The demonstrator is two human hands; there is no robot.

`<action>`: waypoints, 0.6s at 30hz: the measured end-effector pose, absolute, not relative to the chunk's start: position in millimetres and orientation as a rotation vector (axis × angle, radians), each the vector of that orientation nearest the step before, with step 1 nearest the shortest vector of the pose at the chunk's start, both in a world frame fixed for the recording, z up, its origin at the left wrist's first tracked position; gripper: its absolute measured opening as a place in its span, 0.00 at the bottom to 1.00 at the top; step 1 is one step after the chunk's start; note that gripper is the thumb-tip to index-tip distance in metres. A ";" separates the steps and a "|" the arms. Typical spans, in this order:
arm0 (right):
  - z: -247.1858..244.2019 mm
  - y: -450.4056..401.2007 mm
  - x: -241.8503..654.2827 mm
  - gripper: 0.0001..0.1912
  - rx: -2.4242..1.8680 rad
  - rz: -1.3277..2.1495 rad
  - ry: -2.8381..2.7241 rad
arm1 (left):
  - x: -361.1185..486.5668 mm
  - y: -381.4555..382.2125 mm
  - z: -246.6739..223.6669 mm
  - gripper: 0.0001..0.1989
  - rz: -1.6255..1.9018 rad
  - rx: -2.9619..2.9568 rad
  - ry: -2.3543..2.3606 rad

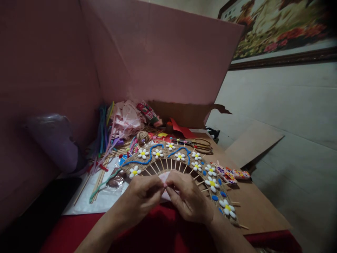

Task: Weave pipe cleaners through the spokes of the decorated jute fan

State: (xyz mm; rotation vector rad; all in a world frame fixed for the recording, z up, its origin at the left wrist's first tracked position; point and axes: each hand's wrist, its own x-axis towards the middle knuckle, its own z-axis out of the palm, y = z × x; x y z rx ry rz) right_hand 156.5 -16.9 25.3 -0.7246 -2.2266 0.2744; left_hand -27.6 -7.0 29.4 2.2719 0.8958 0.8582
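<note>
"The left hand [147,191], what is it doing?"

"Thumb and forefinger are pinched together on a small pink piece [165,185]; the right hand [189,196] pinches at the same spot, fingertips almost meeting."

"And the fan-shaped piece [165,156]?"

"Spread on the table just beyond the hands, its twine-covered band arching around them. Light wooden spokes [171,164] run inward from it, and a pale pink piece [165,197] sits at the inner end, just under the fingers. White flowers with yellow centres and blue trim dot the band."

"Any containers about?"

"Left of the fan, a clear packet [117,178] with something brown inside; I can't tell what. It lies on a white sheet [102,189]. Farther left, a shiny plastic bag [55,135] stands by the pink wall panel [47,63], something purplish showing through."

"And at the back?"

"A printed packet [149,112], contents hidden, leans beside crumpled pink material [126,117]. Nearer the fan are a twine ball [142,136] and scissors [202,144]."
</note>
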 end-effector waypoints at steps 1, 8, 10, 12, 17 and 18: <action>26.3 -18.0 156.3 0.05 -0.699 0.321 -2.217 | -29.6 -7.5 31.4 0.10 0.823 2.236 0.882; 22.2 -22.5 155.1 0.03 -0.761 0.429 -2.204 | -34.3 -8.4 31.6 0.08 0.689 2.021 0.813; 20.9 -23.0 154.3 0.03 -0.787 0.416 -2.203 | -33.2 -8.3 28.5 0.08 0.703 2.007 0.813; 20.2 -23.3 153.0 0.04 -0.809 0.383 -2.203 | -31.3 -8.2 26.5 0.08 0.734 2.036 0.819; 18.1 -22.9 148.4 0.05 -0.850 0.232 -2.178 | -24.3 -9.0 27.4 0.09 0.845 2.198 0.860; 17.6 -22.5 147.8 0.05 -0.854 0.212 -2.176 | -22.6 -9.5 27.5 0.09 0.875 2.225 0.875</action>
